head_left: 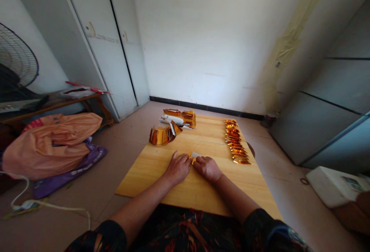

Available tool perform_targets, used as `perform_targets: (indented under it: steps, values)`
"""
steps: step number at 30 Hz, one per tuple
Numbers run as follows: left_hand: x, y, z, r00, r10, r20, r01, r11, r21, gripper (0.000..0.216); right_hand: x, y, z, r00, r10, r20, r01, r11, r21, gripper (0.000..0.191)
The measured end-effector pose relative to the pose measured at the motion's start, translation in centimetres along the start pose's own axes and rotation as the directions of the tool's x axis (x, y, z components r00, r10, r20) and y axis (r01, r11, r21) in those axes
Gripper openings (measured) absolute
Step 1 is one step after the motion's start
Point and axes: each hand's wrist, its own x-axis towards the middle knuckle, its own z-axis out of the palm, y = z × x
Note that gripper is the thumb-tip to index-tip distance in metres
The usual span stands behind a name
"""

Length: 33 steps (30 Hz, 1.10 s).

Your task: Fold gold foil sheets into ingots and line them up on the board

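Observation:
Both my hands rest on a light wooden table [162, 175], pinching a small piece of gold-and-white foil paper [194, 155] between them. My left hand [178, 167] has its fingers curled down on the paper's left edge. My right hand [207, 168] is closed on the paper's right side. A row of several folded gold foil pieces [235, 142] lies to the right of my hands. A curled stack of gold foil sheets [162, 135] sits beyond my left hand, with another gold pile [180, 118] at the table's far edge.
Orange and purple bags [49, 144] lie on the floor at the left, near a fan [15, 65] and a low wooden stand [58, 103]. A white cord [43, 202] trails on the floor. A white box [335, 184] sits at the right by grey cabinets.

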Motion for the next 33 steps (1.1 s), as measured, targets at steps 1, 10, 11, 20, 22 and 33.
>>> perform_targets:
  steps: [1, 10, 11, 20, 22, 33]
  values:
    - [0.0, 0.0, -0.1, 1.0, 0.001, 0.005, -0.001, 1.0, 0.002, 0.025, 0.0, 0.0, 0.1, 1.0, 0.003, 0.003, -0.003, 1.0, 0.003, 0.019]
    - [0.1, -0.2, 0.0, 1.0, 0.028, 0.007, -0.027, 1.0, -0.008, 0.025, -1.4, 0.3, 0.3, 0.992, 0.127, -0.028, -0.126, 0.992, 0.018, 0.018]
    - [0.1, -0.2, 0.0, 0.999, 0.033, 0.006, -0.033, 0.999, -0.008, 0.026, -1.5, 0.4, 0.4, 0.985, 0.164, -0.046, -0.162, 0.986, 0.048, 0.017]
    - [0.0, -0.5, -0.2, 0.997, 0.063, 0.049, -0.063, 0.998, -0.014, 0.029, -1.4, 1.9, 0.7, 0.955, 0.277, -0.11, -0.233, 0.924, 0.303, 0.011]
    - [-0.1, -0.5, 0.0, 0.997, 0.061, 0.048, -0.06, 0.998, -0.015, 0.029, -1.3, 2.3, 0.9, 0.955, 0.273, -0.119, -0.223, 0.921, 0.319, 0.01]
    - [-0.3, -0.5, 0.2, 0.997, 0.063, 0.053, -0.065, 0.997, 0.031, 0.024, -0.5, 2.7, 0.9, 0.908, 0.411, -0.079, -0.316, 0.797, 0.515, 0.011]
